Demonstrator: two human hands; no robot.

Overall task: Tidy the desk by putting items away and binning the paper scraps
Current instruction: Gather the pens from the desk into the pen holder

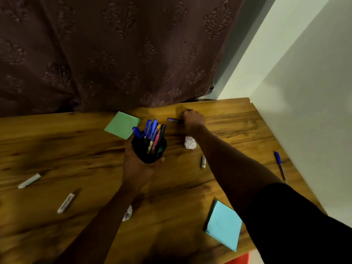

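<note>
Black pen cup (148, 149) is off the surface in the left grip (137, 166), fingers wrapped round its lower wall; it's packed w/ upright pens, mostly blue, plus one pink, one yellowish and one black, exact count unclear. Just beyond it, toward the far edge, the right grip (192, 121) is clenched on a purple-blue pen (172, 120) that pokes out to the left; can't tell whether the pen touches the wood or sits just above it. Paper scraps, 2: one crumpled ball (190, 142) near the right wrist, a second ball (127, 213) partly under the left forearm. Loose writing things on the bench (57, 149), 4: a white marker (29, 181) far left, another white marker (66, 203) nearer the front, a short white marker (203, 161) just beside the right forearm, and a blue pen (279, 164) near the right edge. Note pads, 2: a green pad (122, 124) behind the cup, a light blue pad (223, 224) at the front right. The bench is brown wood-grain laminate w/ dark streaks. A brown patterned curtain (114, 54) hangs behind it, a white wall (304, 92) runs along the right side, and something red (240, 259) shows below the front edge.
</note>
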